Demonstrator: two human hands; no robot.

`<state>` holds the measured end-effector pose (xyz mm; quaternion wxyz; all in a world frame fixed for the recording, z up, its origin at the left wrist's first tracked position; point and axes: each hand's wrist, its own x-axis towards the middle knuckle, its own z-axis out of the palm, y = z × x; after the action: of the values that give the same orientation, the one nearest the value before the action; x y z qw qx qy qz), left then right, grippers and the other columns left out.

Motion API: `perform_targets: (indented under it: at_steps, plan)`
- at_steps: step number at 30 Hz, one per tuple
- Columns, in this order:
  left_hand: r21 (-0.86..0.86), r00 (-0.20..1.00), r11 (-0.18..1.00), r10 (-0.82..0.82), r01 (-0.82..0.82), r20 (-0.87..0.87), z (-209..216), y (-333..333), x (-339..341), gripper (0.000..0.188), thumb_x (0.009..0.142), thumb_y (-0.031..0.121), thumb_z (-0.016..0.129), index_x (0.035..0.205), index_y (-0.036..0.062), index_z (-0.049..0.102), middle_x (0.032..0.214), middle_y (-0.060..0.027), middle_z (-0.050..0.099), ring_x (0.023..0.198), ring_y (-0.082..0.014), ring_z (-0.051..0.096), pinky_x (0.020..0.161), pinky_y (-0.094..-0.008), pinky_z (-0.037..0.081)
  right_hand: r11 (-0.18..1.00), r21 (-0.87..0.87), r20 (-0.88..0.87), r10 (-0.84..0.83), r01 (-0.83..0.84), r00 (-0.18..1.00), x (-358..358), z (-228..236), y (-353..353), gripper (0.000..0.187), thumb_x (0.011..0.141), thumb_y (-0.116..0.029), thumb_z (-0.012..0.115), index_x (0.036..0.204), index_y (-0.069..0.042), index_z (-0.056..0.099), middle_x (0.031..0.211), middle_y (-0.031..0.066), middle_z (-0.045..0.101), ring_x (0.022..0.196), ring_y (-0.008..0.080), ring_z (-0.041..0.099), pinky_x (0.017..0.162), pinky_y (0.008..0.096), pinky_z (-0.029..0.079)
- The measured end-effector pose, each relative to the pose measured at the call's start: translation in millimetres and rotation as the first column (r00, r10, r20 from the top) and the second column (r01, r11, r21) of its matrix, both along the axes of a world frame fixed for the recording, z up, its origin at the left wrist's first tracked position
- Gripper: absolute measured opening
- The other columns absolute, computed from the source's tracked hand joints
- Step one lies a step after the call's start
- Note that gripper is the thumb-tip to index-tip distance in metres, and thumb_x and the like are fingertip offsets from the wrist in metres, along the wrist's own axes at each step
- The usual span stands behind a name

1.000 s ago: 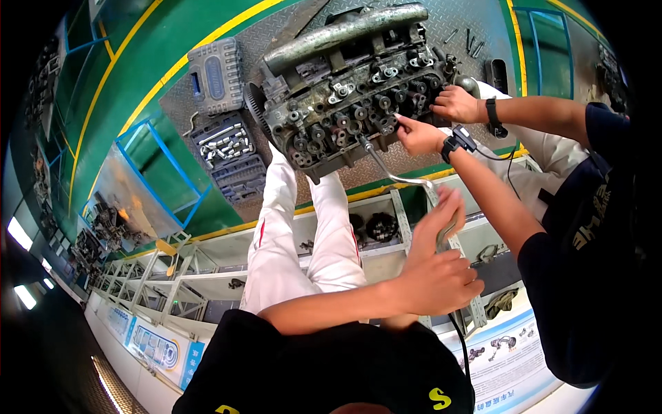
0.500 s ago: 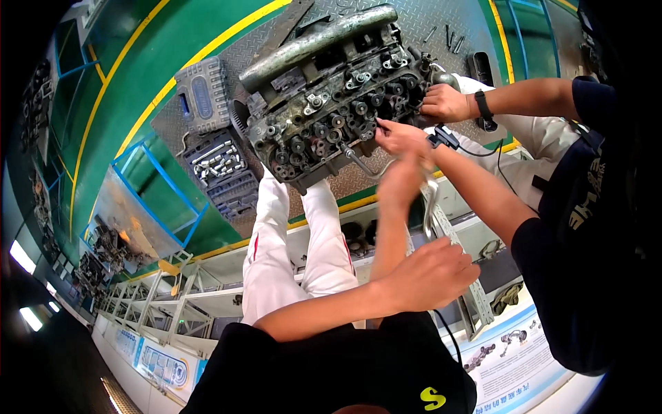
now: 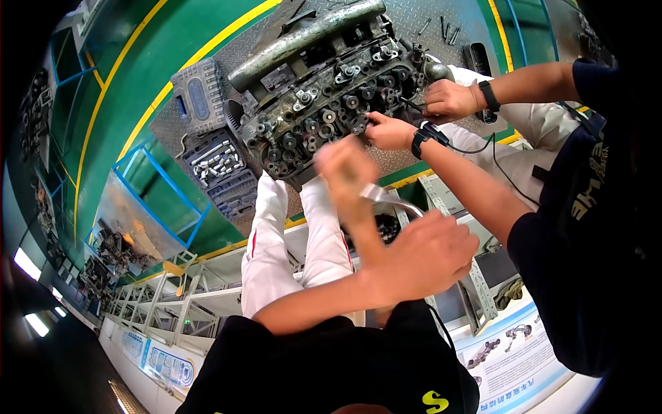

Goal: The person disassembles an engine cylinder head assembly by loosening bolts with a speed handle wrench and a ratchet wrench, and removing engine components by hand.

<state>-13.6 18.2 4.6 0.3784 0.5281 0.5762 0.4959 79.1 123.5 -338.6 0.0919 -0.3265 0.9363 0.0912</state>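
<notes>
A bent, crank-shaped speed wrench [image 3: 394, 198] runs between my two hands. My left hand [image 3: 431, 252] is closed around its near end, at the lower right. My right hand [image 3: 347, 165], smeared by motion, wraps its cranked part close to the front of the engine cylinder head [image 3: 293, 114]. My forearms cross. The wrench's far end is hidden behind my right hand. The greasy cylinder head carries rows of valve springs and a thick metal pipe [image 3: 307, 43] along its far side.
At the right, a co-worker's hand [image 3: 391, 131] touches the head's near edge; the other hand [image 3: 452, 100] holds a dark rod near its right end. An open tool case [image 3: 221, 160] with sockets lies left. Loose bolts [image 3: 448, 31] and a black tray [image 3: 477, 62] lie beyond.
My right hand has swung left with the cranked part of the wrench, while my left hand stays near the same place. The cylinder head appears slightly farther left and up.
</notes>
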Motion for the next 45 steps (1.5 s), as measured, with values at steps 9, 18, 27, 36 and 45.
perform_targets:
  at_steps: [9,18,27,36,45]
  plan:
    - [-0.013,0.991,0.991,-0.132,0.132,-0.012,5,-31,15,0.021,0.076,0.020,0.073,0.081,0.0086,0.056,0.076,-0.0028,0.048,0.079,-0.0206,0.051,0.078,-0.0351,0.042,0.678,0.725,-0.266,0.438,-0.122,0.859,-11,-5,10,0.054,0.104,-0.049,0.048,0.073,-0.005,0.051,0.054,0.0126,0.052,0.056,0.0342,0.058,0.054,0.0460,0.047]
    - [-0.042,0.988,0.993,-0.105,0.110,0.117,9,-28,-27,0.008,0.076,0.011,0.065,0.074,0.0067,0.059,0.069,-0.0032,0.059,0.066,-0.0202,0.060,0.066,-0.0332,0.045,-0.450,-0.649,0.728,-0.601,0.613,0.330,3,202,-118,0.050,0.106,-0.037,0.047,0.068,-0.005,0.049,0.059,0.0099,0.054,0.052,0.0274,0.053,0.050,0.0400,0.042]
    - [-0.055,0.945,0.944,-0.323,0.325,0.055,15,-30,-6,0.015,0.076,0.019,0.070,0.073,0.0098,0.059,0.066,-0.0019,0.056,0.069,-0.0185,0.059,0.069,-0.0322,0.046,-0.787,-0.612,0.768,-0.566,0.081,0.300,-74,248,-121,0.051,0.103,-0.029,0.054,0.063,-0.002,0.042,0.062,0.0082,0.048,0.056,0.0220,0.047,0.057,0.0375,0.040]
    - [0.068,0.959,0.973,-0.229,0.221,0.164,28,11,81,0.022,0.080,0.020,0.069,0.064,0.0096,0.059,0.056,-0.0035,0.056,0.053,-0.0200,0.060,0.055,-0.0331,0.047,-0.701,-0.677,0.643,-0.711,-0.225,0.283,-21,257,-29,0.045,0.098,-0.018,0.052,0.059,-0.005,0.036,0.051,0.0040,0.036,0.044,0.0188,0.030,0.054,0.0355,0.034]
    - [0.192,0.999,0.981,-0.019,0.012,0.035,-44,71,88,0.024,0.078,0.020,0.073,0.062,0.0100,0.059,0.057,0.0013,0.050,0.056,-0.0165,0.054,0.054,-0.0304,0.044,-0.684,-0.716,0.583,-0.695,-0.137,0.422,-27,204,-18,0.048,0.095,-0.021,0.053,0.056,-0.003,0.032,0.050,0.0052,0.034,0.045,0.0176,0.028,0.053,0.0374,0.030]
